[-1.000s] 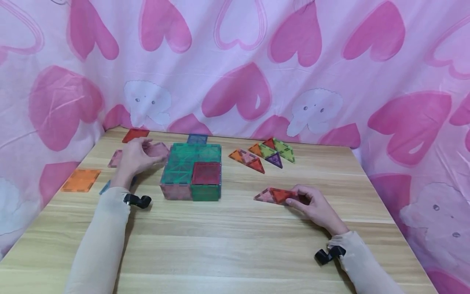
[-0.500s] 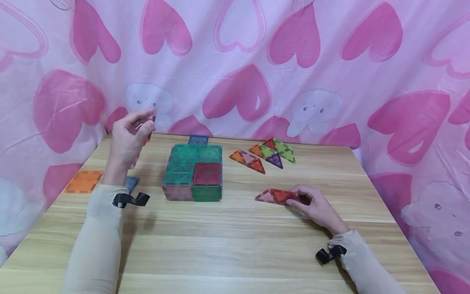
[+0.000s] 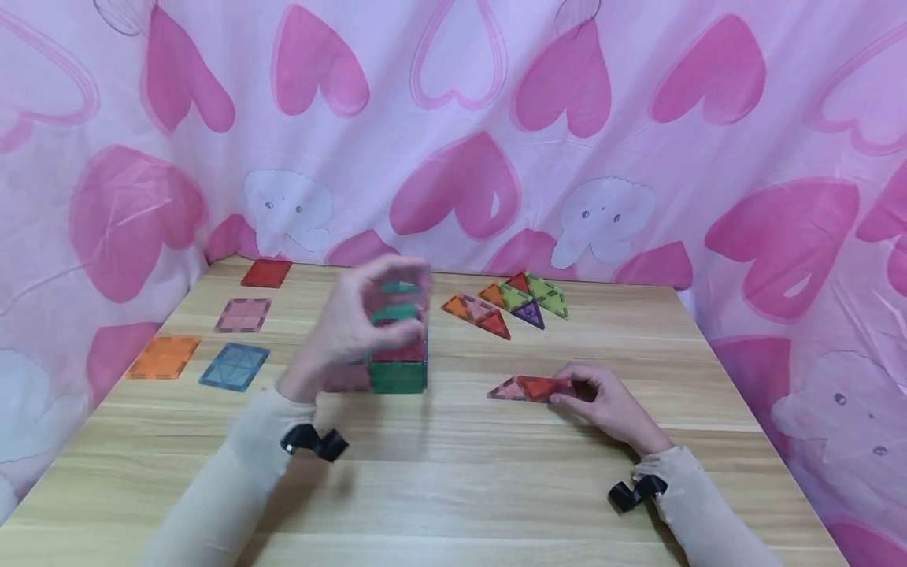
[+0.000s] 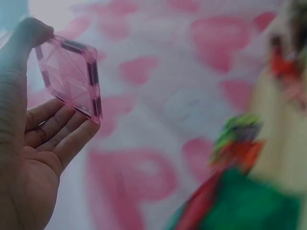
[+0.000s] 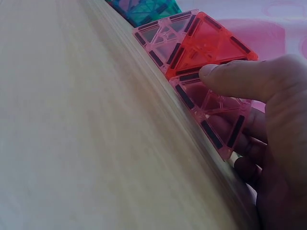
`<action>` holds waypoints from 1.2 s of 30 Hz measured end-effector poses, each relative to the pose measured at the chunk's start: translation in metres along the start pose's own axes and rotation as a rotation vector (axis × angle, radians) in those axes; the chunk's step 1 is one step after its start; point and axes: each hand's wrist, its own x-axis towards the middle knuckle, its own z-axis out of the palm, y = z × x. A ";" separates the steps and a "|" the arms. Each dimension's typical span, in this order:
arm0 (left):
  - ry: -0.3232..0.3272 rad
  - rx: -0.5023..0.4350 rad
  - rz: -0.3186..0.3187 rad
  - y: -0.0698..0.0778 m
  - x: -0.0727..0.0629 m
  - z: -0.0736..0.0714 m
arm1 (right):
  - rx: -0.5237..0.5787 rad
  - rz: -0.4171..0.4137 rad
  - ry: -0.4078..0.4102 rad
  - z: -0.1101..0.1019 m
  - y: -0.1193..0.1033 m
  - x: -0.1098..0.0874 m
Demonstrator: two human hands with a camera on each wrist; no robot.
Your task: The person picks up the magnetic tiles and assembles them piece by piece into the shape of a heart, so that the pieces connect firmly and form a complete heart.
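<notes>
My left hand (image 3: pixel 347 315) is raised in front of the box of magnetic tiles (image 3: pixel 397 378), covering much of its green top in the head view. Its thumb and fingertips hold a pink square magnetic tile (image 4: pixel 72 79) by opposite edges. My right hand (image 3: pixel 602 405) rests low at the right and pinches the end of a joined row of triangular magnetic tiles (image 3: pixel 527 387). In the right wrist view this row stands on edge on the table: a red triangle (image 5: pixel 206 45) sits between two pink ones, with my thumb across the nearer pink triangle (image 5: pixel 216 108).
At the left lie square tiles: red (image 3: pixel 267 273), pink (image 3: pixel 243 315), orange (image 3: pixel 163 357) and blue (image 3: pixel 235 366). Two groups of joined triangles, one orange, pink and red (image 3: pixel 477 315), the other with green and purple (image 3: pixel 527 312), lie behind the right hand. A heart-patterned curtain (image 3: pixel 453 189) surrounds the table.
My left hand has lifted the pink square tile from the left side and carried it right, to the box. My right hand keeps its hold on the triangle row, nearly still.
</notes>
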 end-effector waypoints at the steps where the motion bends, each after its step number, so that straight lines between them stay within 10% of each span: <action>1: -0.047 0.018 0.001 -0.004 0.000 0.014 | -0.002 -0.014 -0.001 0.000 0.000 0.000; 6: -0.200 0.171 -0.019 -0.034 -0.009 0.072 | 0.012 -0.092 -0.035 0.005 -0.003 -0.007; 12: -0.261 0.417 -0.107 -0.065 -0.027 0.105 | 0.071 -0.128 -0.137 0.014 -0.016 -0.017; 17: -0.289 0.519 -0.145 -0.077 -0.035 0.113 | 0.080 -0.130 -0.150 0.016 -0.021 -0.019; 24: -0.290 0.392 -0.230 -0.088 -0.043 0.114 | 0.100 -0.162 -0.167 0.015 -0.023 -0.019; 36: -0.309 0.400 -0.202 -0.098 -0.049 0.110 | 0.196 -0.127 -0.256 0.002 -0.020 -0.016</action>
